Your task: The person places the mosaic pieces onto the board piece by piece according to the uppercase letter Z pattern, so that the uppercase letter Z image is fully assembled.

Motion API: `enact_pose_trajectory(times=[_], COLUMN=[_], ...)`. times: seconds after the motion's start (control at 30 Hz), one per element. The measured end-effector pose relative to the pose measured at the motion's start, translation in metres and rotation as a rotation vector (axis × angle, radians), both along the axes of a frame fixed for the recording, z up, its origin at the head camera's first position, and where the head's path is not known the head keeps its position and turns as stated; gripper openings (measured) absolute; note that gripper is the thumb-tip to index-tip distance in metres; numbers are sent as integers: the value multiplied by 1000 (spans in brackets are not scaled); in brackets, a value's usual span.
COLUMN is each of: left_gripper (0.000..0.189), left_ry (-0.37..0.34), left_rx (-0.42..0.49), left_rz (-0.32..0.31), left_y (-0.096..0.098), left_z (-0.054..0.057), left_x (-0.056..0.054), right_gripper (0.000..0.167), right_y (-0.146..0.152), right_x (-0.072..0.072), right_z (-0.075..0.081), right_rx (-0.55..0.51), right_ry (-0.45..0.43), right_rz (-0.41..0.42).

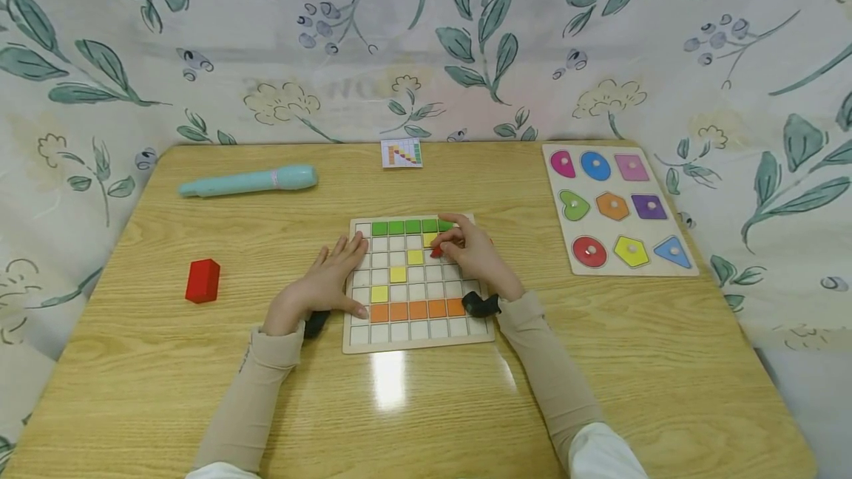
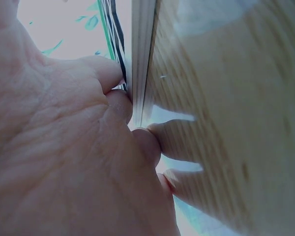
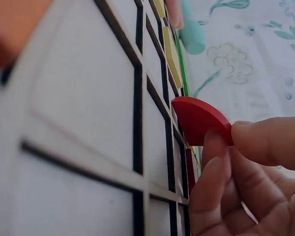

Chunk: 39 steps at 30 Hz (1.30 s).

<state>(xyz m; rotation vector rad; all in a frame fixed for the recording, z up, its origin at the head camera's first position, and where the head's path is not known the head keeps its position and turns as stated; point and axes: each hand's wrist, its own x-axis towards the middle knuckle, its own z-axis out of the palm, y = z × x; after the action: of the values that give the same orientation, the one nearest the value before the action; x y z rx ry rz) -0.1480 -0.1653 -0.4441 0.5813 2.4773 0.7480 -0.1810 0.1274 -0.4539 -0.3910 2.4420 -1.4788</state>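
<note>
A wooden grid board (image 1: 419, 347) lies on the table, with green tiles (image 1: 404, 228) along its far row, a diagonal of yellow tiles (image 1: 397, 274) and a near row of orange tiles (image 1: 417, 310). Over its far right part, my right hand (image 1: 478, 251) pinches a red tile with one curved edge (image 3: 201, 117) between thumb and fingers. That tile is tilted against the grid; whether it touches cannot be told. Behind it another red piece (image 3: 190, 167) shows on the board. My left hand (image 1: 318, 288) rests at the board's left edge, fingers spread.
A small pattern card (image 1: 401, 154) lies at the table's back edge. To the left are a turquoise pen-shaped object (image 1: 249, 180) and a red block (image 1: 203, 281). A shape puzzle board (image 1: 626, 220) with knobbed pieces lies on the right. Floral cloth (image 1: 426, 43) hangs behind.
</note>
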Motion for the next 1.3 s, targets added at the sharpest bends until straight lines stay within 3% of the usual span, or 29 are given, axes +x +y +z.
enact_pose_trajectory(times=[0.17, 0.3, 0.5, 0.63, 0.83, 1.13, 1.3], left_gripper=[124, 125, 125, 126, 126, 126, 124], left_ry=[2, -7, 9, -7, -10, -4, -3], left_rx=[17, 1, 15, 20, 24, 31, 34], left_rz=[1, -13, -14, -21, -6, -4, -13], left_y=[1, 2, 4, 4, -3, -6, -4], left_z=[-2, -3, -4, -9, -13, -6, -2], left_x=[-1, -3, -9, -4, 5, 1, -2], right_gripper=[50, 48, 43, 44, 43, 38, 36], right_y=[1, 2, 2, 2, -5, -9, -6], right_x=[0, -1, -4, 1, 8, 3, 0], right_z=[0, 1, 1, -3, -9, -2, -2], right_rx=[-6, 9, 34, 29, 36, 94, 74], right_ry=[5, -9, 48, 1, -16, 50, 60], right_rz=[-18, 19, 33, 5, 48, 78, 28])
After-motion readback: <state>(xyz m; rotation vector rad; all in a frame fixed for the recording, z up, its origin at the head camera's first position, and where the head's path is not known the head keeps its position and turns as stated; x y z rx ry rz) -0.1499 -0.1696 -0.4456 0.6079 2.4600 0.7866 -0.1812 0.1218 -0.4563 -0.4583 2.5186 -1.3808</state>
